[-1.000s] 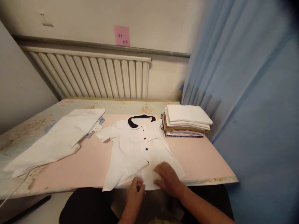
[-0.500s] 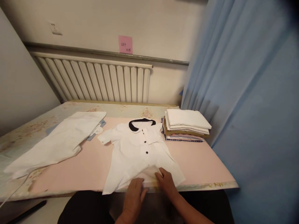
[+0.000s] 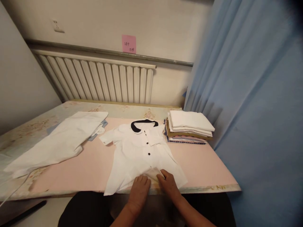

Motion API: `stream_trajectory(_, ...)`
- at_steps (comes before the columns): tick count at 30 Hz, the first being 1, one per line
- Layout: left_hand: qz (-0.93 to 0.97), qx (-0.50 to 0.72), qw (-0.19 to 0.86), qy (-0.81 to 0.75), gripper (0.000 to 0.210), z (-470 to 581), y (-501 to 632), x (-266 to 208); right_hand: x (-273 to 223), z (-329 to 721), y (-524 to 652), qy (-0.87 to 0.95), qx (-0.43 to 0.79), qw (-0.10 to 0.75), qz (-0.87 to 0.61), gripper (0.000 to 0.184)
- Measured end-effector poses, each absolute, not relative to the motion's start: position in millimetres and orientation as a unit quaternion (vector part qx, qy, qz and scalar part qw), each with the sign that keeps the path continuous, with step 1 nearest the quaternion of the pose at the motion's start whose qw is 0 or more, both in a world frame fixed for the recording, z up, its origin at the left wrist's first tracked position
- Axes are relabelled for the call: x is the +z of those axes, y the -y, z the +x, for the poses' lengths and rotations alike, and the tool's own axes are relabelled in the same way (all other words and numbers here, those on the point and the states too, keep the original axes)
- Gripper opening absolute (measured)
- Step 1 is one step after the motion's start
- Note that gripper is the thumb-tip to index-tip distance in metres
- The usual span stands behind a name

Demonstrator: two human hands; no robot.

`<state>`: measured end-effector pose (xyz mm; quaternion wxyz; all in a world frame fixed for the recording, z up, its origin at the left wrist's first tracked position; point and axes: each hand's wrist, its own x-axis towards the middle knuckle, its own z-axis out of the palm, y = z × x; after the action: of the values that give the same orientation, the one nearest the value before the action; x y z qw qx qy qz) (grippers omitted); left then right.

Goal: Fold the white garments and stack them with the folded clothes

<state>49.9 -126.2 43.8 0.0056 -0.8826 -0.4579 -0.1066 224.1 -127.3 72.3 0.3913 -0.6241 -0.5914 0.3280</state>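
A white short-sleeved shirt (image 3: 132,157) with a black collar and black buttons lies front up on the pink cloth, its collar away from me. One sleeve is folded in over the chest. At the hem, my right hand (image 3: 168,184) pinches the edge of the front panel between thumb and fingers, lifting it slightly. My left hand (image 3: 140,188) is at the hem just to the left, fingers together and bent onto the fabric; its fingertips and whatever they grip are hard to make out.
A pink cloth (image 3: 92,164) covers the table. To the right stands a folded stack of clothes (image 3: 190,121), beside a blue curtain (image 3: 255,126). Loose white garments (image 3: 59,142) lie on the left near a cord (image 3: 19,187). A radiator (image 3: 104,78) stands behind.
My left hand has moved slightly up onto the hem, its fingers drawn together on the fabric. My right hand keeps its pinch in nearly the same spot.
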Motion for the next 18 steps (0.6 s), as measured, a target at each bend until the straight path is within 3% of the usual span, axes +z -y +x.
stream_trajectory(18,-0.89,-0.095,0.034,0.444,0.022,55.2,121.7,39.2,64.7,225.1,127.6,0.602,0.329,0.381,-0.62,0.02)
